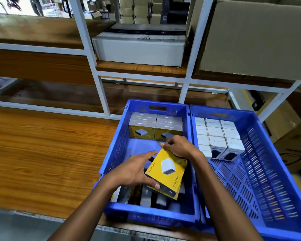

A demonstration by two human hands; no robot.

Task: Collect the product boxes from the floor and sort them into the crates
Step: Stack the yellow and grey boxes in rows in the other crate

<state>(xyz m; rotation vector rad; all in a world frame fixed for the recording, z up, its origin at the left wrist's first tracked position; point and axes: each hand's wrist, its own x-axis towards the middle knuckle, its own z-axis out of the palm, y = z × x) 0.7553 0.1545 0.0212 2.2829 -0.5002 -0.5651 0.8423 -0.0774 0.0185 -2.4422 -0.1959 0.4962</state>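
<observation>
Probably warehouse: racking (96, 70), stocked crates (283, 173).

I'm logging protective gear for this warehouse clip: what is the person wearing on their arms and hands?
Nothing shows on either. The left hand and right hand are bare, with no gloves, rings, watch or wristbands. Both forearms are uncovered right down to the bottom edge of the picture, so no sleeves appear.

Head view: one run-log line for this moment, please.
phase: placing | hands: left and right both grip yellow box | location: above left blue crate | right blue crate: white boxes packed
</observation>
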